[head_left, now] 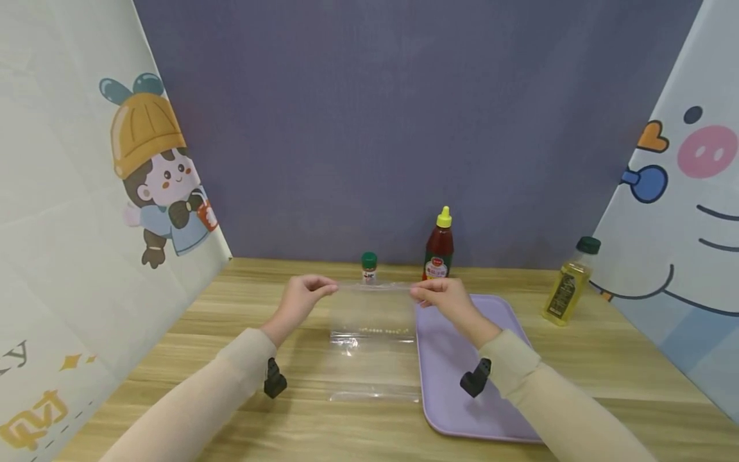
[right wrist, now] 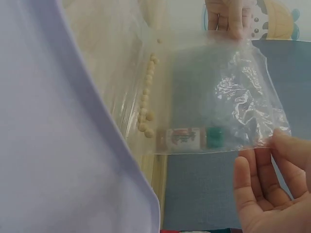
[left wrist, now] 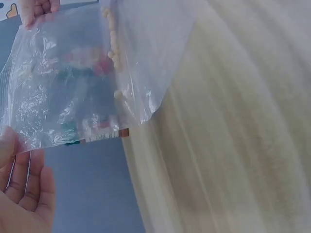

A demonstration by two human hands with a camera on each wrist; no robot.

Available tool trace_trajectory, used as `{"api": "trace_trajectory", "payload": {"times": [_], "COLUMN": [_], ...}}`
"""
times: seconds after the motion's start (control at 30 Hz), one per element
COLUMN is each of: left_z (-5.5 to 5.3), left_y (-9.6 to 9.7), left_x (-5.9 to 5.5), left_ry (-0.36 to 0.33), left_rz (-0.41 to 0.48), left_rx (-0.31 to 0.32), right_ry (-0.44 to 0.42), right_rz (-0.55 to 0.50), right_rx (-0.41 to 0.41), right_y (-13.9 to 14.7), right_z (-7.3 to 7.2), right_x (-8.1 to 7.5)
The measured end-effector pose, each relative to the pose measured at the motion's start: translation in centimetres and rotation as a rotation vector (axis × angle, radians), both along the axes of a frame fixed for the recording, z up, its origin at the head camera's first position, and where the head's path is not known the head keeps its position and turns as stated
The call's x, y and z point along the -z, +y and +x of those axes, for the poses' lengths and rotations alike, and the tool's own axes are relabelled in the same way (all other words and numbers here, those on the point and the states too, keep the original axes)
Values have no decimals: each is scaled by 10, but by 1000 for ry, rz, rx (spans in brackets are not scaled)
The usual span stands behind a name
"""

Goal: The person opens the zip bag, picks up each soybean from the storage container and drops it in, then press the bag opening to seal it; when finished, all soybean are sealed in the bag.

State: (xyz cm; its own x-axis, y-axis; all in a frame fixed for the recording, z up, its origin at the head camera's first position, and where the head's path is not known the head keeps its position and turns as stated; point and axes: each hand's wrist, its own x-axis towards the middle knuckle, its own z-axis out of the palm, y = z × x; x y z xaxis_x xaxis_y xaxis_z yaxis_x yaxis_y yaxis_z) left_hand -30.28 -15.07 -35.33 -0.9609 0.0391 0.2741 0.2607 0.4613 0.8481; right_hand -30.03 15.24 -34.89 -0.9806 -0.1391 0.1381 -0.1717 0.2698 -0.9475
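Note:
A clear plastic zip bag (head_left: 369, 308) hangs upright above the table, with several small round cream-coloured beans (head_left: 381, 331) lined up along its bottom. My left hand (head_left: 301, 298) pinches its top left corner between thumb and index finger. The top right corner is pinched by my right hand (head_left: 453, 300). In the right wrist view the beans (right wrist: 146, 97) lie in a row inside the bag (right wrist: 214, 87), and my right hand (right wrist: 277, 179) has its other fingers loosely curled below the corner. The left wrist view shows my left hand (left wrist: 24, 189) gripping the near corner.
More clear plastic (head_left: 375, 372) lies flat on the wooden table (head_left: 231, 308), below the bag. A lilac tray (head_left: 462, 404) sits at the right, partly under my right arm. Behind stand a green-capped seasoning jar (head_left: 369, 263) and a red sauce bottle (head_left: 441, 247); an oil bottle (head_left: 568, 285) stands far right.

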Motion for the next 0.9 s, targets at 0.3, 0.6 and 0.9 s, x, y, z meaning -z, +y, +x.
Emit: {"api": "trace_trajectory", "payload": {"times": [0.3, 0.6, 0.9], "left_z": [-15, -15, -14], "left_y": [-5, -7, -12], "left_x": [-11, -6, -2], "left_ry": [11, -13, 52], "left_rz": [-9, -19, -44], "left_rx": [-48, -55, 12], "right_ry": [6, 39, 33], "right_rz": [-50, -54, -70], "right_rx": [19, 66, 48], "right_y": [-6, -12, -12], "right_z": [-5, -4, -5], "right_x": [-4, -1, 3]}}
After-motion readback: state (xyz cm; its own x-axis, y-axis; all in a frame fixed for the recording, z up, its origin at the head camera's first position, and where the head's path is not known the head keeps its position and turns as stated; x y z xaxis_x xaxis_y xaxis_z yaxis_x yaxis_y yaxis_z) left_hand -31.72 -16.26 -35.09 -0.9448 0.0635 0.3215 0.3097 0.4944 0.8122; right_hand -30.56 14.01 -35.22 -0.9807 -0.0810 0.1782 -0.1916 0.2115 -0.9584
